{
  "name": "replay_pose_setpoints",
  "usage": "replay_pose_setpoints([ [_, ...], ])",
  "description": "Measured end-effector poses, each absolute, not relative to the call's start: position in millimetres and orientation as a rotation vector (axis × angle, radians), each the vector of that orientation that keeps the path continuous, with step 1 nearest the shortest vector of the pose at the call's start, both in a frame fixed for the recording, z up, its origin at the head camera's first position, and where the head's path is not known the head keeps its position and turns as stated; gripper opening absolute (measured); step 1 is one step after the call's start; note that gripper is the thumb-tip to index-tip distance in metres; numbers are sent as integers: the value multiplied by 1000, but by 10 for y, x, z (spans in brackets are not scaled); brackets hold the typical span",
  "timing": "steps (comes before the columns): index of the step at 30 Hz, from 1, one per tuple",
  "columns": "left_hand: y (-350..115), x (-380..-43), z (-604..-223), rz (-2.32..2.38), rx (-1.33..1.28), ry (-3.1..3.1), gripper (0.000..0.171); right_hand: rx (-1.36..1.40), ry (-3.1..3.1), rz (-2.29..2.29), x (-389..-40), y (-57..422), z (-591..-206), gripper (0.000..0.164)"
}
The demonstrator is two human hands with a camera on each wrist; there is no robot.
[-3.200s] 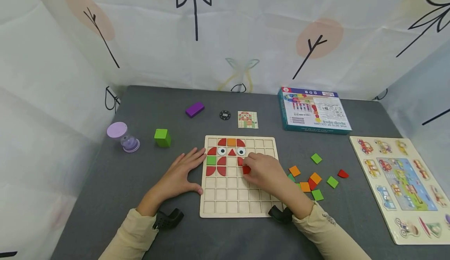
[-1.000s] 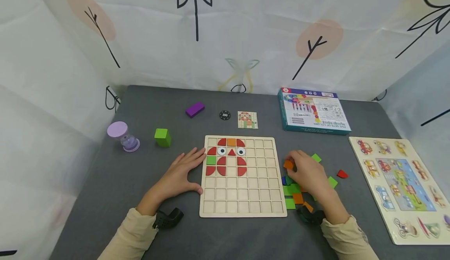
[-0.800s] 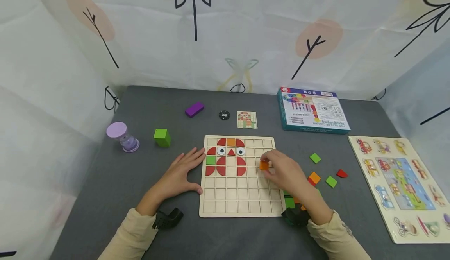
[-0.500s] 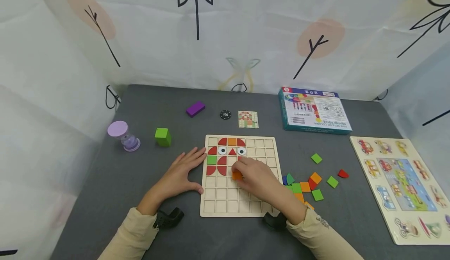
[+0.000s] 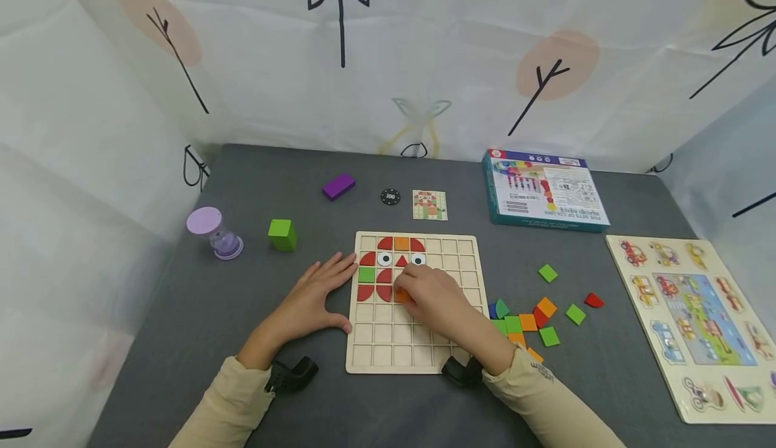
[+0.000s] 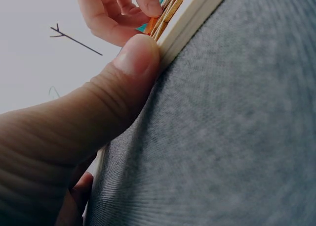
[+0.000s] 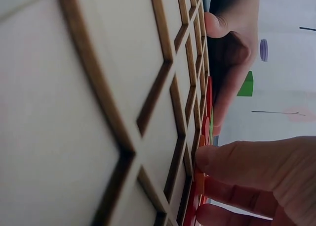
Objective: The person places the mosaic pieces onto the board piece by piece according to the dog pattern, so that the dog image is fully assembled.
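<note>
A wooden grid board (image 5: pixel 382 355) lies on the grey table, with red curved tiles, a green square, an orange square and two eye tiles in its upper left cells. My right hand (image 5: pixel 441 302) pinches an orange square tile (image 5: pixel 401 296) at a cell between the red pieces in the fourth row. The right wrist view shows thumb and fingers on the orange tile (image 7: pixel 199 183) at board level; the hand hides nearby cells. My left hand (image 5: pixel 307 304) is spread at the board's left edge, thumb (image 6: pixel 131 80) and fingertips touching the rim.
Loose green, orange, red and blue tiles (image 5: pixel 527 322) lie right of the board. Beyond it are a pattern card (image 5: pixel 430 205), a black chip (image 5: pixel 391 197), a purple block (image 5: pixel 338 187) and a box (image 5: pixel 548 192). A green block (image 5: pixel 282 235), hourglass (image 5: pixel 215 232) and picture puzzle (image 5: pixel 642 259) flank it.
My right hand set a red tile, picked an orange square from the loose pile and carried it left onto the board. Lately it shifted slightly further left. My left hand stayed put.
</note>
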State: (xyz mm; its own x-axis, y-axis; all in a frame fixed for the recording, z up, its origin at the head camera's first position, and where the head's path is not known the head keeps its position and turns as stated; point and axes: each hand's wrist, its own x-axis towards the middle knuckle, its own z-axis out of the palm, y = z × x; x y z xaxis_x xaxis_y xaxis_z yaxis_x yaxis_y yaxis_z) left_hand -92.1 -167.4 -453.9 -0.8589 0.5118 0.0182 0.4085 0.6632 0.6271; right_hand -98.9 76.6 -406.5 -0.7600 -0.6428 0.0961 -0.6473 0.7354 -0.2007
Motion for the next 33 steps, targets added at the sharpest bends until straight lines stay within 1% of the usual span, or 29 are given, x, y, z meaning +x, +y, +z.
replay_pose_setpoints([
  [3, -1671, -921, -4545, 967, 764, 2723, 104, 1087, -2925, 360, -993, 768, -4057, 15],
  [8, -1663, -915, -4559, 975, 768, 2723, 104, 1027, -2982, 414, -996, 893, -4014, 22],
  [11, -1658, -913, -4560, 977, 766, 2719, 104, 935, -3006, 453, -979, 1135, -3965, 27],
  [16, -1660, -917, -4547, 970, 754, 2722, 105, 766, -3030, 447, -905, 1694, -3932, 33],
  [20, -1662, -922, -4540, 967, 753, 2719, 105, 632, -3115, 408, -823, 2039, -3949, 33],
  [23, -1662, -923, -4544, 975, 755, 2715, 105, 576, -3177, 419, -759, 2185, -3946, 31],
  [33, -1667, -928, -4549, 971, 757, 2719, 105, 615, -3254, 414, -616, 2365, -3986, 23],
])
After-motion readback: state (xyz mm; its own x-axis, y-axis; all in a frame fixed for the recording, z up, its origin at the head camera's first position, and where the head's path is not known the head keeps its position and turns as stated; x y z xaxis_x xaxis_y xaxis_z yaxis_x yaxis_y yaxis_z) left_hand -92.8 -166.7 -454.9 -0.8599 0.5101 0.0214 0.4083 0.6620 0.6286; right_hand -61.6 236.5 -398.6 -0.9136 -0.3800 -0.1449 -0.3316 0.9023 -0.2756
